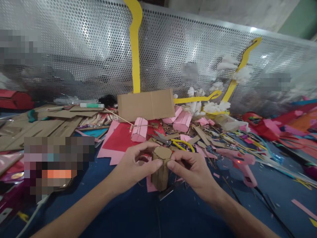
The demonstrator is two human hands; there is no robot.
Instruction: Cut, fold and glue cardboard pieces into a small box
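A small many-sided cardboard tube (159, 178) stands upright on the blue table, its flat cardboard top (162, 152) facing up. My left hand (140, 163) closes on its left side, with the thumb on the near top edge. From the right, my right hand (187, 165) pinches the same edge, thumb and forefinger at the rim. Just behind the tube lie scissors with yellow handles (183, 143). A pink paper-covered prism (139, 130) sits farther back on red paper (121, 138). Below the tube, a thin metal blade (166, 194) shows in part.
To the right lies a pink glue gun (244, 165) with a lit red light and a black cord. Cardboard sheets (42, 129) cover the left side. Behind, a cardboard box (146, 105) and yellow strips (135, 56) stand against a perforated metal screen (168, 49).
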